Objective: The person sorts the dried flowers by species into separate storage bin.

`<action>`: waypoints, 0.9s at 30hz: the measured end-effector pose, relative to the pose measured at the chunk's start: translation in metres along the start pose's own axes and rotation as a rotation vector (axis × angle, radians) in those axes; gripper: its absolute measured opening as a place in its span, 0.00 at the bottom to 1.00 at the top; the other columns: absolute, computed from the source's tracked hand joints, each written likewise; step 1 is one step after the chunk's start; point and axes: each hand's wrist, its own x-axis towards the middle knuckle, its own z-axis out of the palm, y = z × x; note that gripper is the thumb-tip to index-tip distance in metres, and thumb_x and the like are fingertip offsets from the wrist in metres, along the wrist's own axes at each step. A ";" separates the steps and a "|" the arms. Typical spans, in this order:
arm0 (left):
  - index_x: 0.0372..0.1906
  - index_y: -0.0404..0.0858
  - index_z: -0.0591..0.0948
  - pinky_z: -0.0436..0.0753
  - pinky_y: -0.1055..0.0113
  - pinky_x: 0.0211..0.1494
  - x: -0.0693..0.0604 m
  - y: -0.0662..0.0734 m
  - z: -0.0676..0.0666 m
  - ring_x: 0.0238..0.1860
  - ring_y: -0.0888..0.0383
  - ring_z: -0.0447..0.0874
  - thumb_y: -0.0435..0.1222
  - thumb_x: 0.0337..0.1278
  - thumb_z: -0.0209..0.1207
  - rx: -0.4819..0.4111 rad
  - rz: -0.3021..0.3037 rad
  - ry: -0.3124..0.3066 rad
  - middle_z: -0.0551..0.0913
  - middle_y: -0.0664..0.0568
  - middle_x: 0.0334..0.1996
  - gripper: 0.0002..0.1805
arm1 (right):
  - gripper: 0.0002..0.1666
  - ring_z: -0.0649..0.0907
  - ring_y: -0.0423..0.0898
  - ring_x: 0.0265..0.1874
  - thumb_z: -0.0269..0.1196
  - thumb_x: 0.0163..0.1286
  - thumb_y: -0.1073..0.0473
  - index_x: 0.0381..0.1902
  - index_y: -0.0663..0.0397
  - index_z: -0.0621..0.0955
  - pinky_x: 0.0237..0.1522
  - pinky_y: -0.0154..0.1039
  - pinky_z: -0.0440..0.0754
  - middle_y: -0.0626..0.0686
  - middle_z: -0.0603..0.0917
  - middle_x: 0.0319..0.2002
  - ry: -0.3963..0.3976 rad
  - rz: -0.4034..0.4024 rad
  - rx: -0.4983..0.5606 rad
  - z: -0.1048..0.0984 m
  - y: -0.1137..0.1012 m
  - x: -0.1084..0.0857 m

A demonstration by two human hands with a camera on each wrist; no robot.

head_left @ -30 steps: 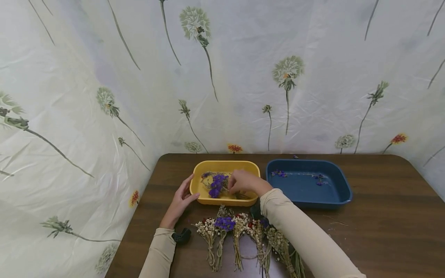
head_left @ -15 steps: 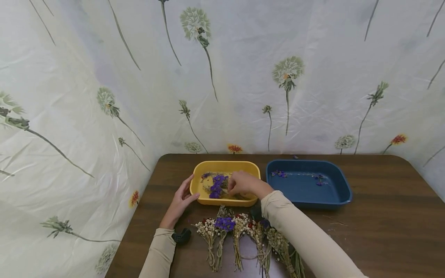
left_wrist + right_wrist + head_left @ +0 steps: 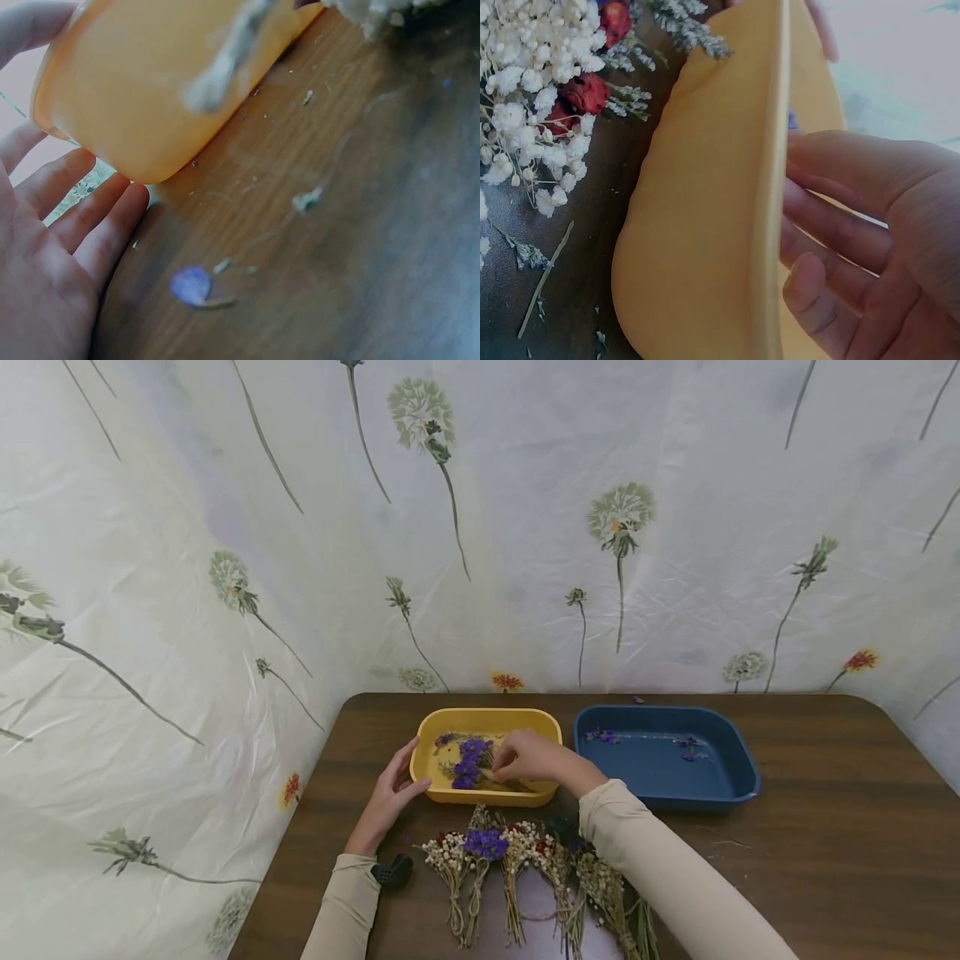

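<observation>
The yellow tray (image 3: 450,796) (image 3: 142,82) (image 3: 705,172) stands at the back left of the table. My left hand (image 3: 387,793) (image 3: 67,225) holds its left end, thumb at the near rim and fingers along the outer wall. Inside lie bunches of purple flowers (image 3: 468,764) with pale stems. From the right, my right hand (image 3: 534,756) (image 3: 877,240) reaches over the tray; its thumb and fingertips pinch stems just right of the purple heads. In the right wrist view the tray wall hides those fingertips, with a speck of purple beyond.
Right of the yellow tray stands a blue tray (image 3: 660,777) with a few purple sprigs. Several tied dried bouquets (image 3: 486,843) (image 3: 525,97) lie in front, partly under my right forearm. Loose bits and a purple petal (image 3: 190,285) dot the tabletop. A patterned cloth hangs behind.
My right hand and forearm have shifted slightly to the right, showing more stems in the yellow tray. My left hand stays on the tray's left end.
</observation>
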 end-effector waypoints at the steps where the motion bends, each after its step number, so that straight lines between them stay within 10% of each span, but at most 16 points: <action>1: 0.82 0.51 0.60 0.78 0.75 0.64 0.000 0.000 0.000 0.77 0.42 0.66 0.34 0.72 0.61 0.003 -0.004 0.004 0.62 0.46 0.81 0.39 | 0.07 0.88 0.43 0.33 0.68 0.70 0.59 0.37 0.53 0.92 0.49 0.48 0.87 0.47 0.92 0.34 0.003 -0.013 0.010 -0.001 0.000 -0.002; 12: 0.82 0.55 0.60 0.74 0.49 0.74 -0.001 0.003 0.000 0.78 0.43 0.66 0.35 0.72 0.61 0.027 -0.018 -0.002 0.62 0.48 0.81 0.39 | 0.09 0.89 0.46 0.37 0.68 0.71 0.58 0.42 0.56 0.92 0.40 0.41 0.87 0.52 0.93 0.38 0.102 -0.008 0.059 -0.004 -0.012 -0.024; 27: 0.82 0.54 0.60 0.78 0.62 0.69 0.001 0.000 0.000 0.77 0.44 0.67 0.35 0.73 0.61 0.027 -0.021 -0.005 0.62 0.49 0.81 0.39 | 0.08 0.83 0.38 0.27 0.69 0.70 0.53 0.35 0.48 0.92 0.31 0.38 0.81 0.42 0.90 0.30 0.274 0.125 0.066 0.021 -0.039 -0.062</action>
